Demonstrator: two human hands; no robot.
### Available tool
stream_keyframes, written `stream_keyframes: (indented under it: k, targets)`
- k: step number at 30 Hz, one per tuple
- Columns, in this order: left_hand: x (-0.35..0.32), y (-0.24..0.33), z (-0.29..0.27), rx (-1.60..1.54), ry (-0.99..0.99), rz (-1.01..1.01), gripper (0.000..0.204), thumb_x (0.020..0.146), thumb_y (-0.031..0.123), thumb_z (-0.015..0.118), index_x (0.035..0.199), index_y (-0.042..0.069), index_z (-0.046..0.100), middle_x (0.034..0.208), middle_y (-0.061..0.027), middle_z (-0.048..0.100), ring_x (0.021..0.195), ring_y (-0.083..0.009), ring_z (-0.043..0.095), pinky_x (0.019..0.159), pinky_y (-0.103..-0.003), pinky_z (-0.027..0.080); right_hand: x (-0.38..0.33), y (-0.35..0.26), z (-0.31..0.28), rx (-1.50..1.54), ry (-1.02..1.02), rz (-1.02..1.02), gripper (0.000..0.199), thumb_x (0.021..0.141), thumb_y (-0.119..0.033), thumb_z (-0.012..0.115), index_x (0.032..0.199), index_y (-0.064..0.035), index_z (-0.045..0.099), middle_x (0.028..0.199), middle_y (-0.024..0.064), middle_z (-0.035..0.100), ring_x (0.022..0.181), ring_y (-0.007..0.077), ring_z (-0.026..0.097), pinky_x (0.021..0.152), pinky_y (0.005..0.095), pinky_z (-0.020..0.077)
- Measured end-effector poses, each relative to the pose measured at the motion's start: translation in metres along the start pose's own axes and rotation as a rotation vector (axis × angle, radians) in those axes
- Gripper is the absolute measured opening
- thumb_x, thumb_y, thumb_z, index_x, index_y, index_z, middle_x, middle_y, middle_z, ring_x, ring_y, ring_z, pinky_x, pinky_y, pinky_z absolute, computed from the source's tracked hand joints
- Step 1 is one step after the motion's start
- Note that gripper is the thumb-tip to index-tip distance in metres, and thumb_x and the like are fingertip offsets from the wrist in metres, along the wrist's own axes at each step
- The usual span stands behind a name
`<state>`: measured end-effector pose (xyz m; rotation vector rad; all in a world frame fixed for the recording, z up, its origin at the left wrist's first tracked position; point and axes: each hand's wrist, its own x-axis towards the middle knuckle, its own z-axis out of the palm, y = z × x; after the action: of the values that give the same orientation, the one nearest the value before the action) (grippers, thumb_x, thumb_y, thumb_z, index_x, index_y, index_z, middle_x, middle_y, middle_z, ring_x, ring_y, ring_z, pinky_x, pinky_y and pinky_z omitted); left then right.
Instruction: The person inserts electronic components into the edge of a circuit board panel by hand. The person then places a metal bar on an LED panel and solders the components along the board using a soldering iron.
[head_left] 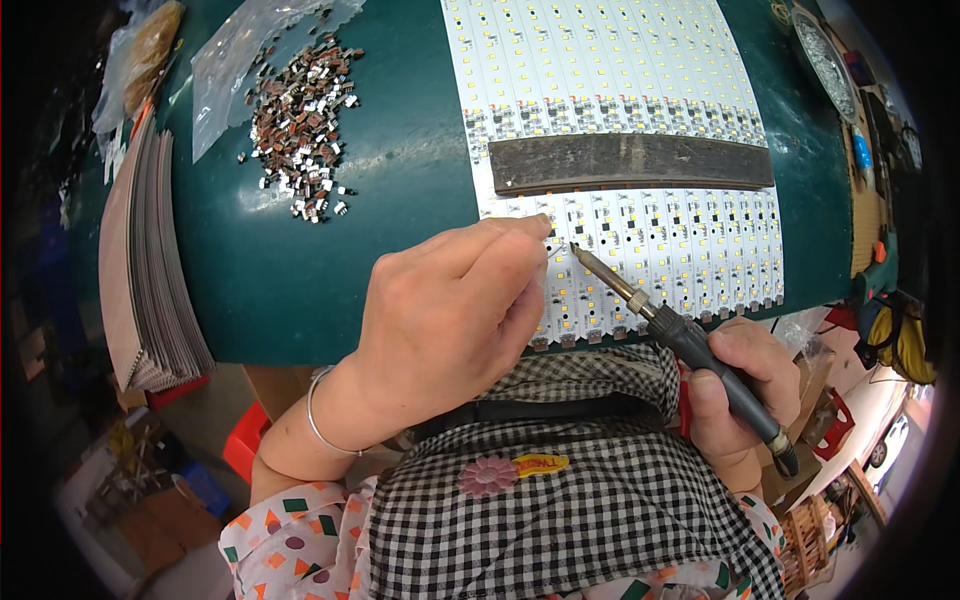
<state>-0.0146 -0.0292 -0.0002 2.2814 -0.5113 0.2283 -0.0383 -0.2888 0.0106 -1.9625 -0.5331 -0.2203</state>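
Note:
A panel of white LED circuit boards (655, 265) lies on the green table in front of me, its strips side by side with small yellow LEDs and black chips. My right hand (752, 385) is closed round the dark handle of a soldering iron (690, 343). The iron's tip points up and left, at the left part of the panel. Just beside that tip, my left hand (445, 310) is pinched over the panel's left edge. A thin silvery solder wire (557, 251) sticks out from its fingertips toward the iron. Its other fingers are curled in.
A dark flat bar (630, 163) rests across the panel. Left on the green table (410, 150) lies a heap of small white and brown connectors (305, 130), partly on a clear plastic bag (225, 75). A stack of panels (150, 260) stands at the left edge. A shallow dish (824, 65) sits far right.

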Motion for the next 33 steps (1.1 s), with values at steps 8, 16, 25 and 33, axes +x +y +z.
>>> stream_keyframes:
  k: [8, 16, 25, 33]
  targets:
    - [0.001, -0.001, 0.002, 0.03, 0.017, 0.029, 0.017, 0.075, -0.005, 0.074, 0.088, 0.003, 0.069, 0.095, -0.0131, 0.076, 0.078, -0.0246, 0.075, 0.065, -0.03, 0.059, 0.006, 0.001, 0.001, -0.072, -0.065, -0.073, 0.031, 0.079, -0.012, 0.081, 0.102, -0.0001, 0.064, 0.068, 0.0108, 0.064, 0.053, 0.0231, 0.063, 0.049, 0.0332, 0.0488]
    - [0.004, 0.002, 0.001, 0.041, -0.001, 0.011, 0.018, 0.074, -0.006, 0.074, 0.089, 0.003, 0.07, 0.094, -0.0111, 0.075, 0.076, -0.0246, 0.074, 0.063, -0.031, 0.058, 0.011, -0.006, -0.007, -0.127, -0.246, -0.108, 0.045, 0.077, -0.012, 0.083, 0.114, -0.0021, 0.059, 0.071, 0.011, 0.065, 0.057, 0.0264, 0.065, 0.049, 0.0348, 0.0495]
    - [0.008, 0.006, -0.004, 0.045, -0.076, -0.015, 0.017, 0.077, -0.008, 0.073, 0.092, 0.001, 0.071, 0.096, -0.0134, 0.074, 0.077, -0.0271, 0.074, 0.065, -0.032, 0.059, 0.014, -0.011, -0.006, -0.146, -0.231, -0.122, 0.039, 0.074, -0.012, 0.085, 0.104, -0.0027, 0.063, 0.069, 0.0094, 0.066, 0.055, 0.0238, 0.065, 0.05, 0.0329, 0.0494]
    - [0.009, 0.007, -0.007, 0.047, -0.1, -0.021, 0.015, 0.077, -0.008, 0.071, 0.09, 0.001, 0.068, 0.097, -0.0155, 0.074, 0.078, -0.0292, 0.074, 0.064, -0.033, 0.059, 0.012, -0.011, -0.011, -0.189, -0.234, -0.144, 0.037, 0.075, -0.014, 0.084, 0.103, -0.0009, 0.063, 0.071, 0.0108, 0.067, 0.058, 0.0245, 0.066, 0.052, 0.0344, 0.0504]
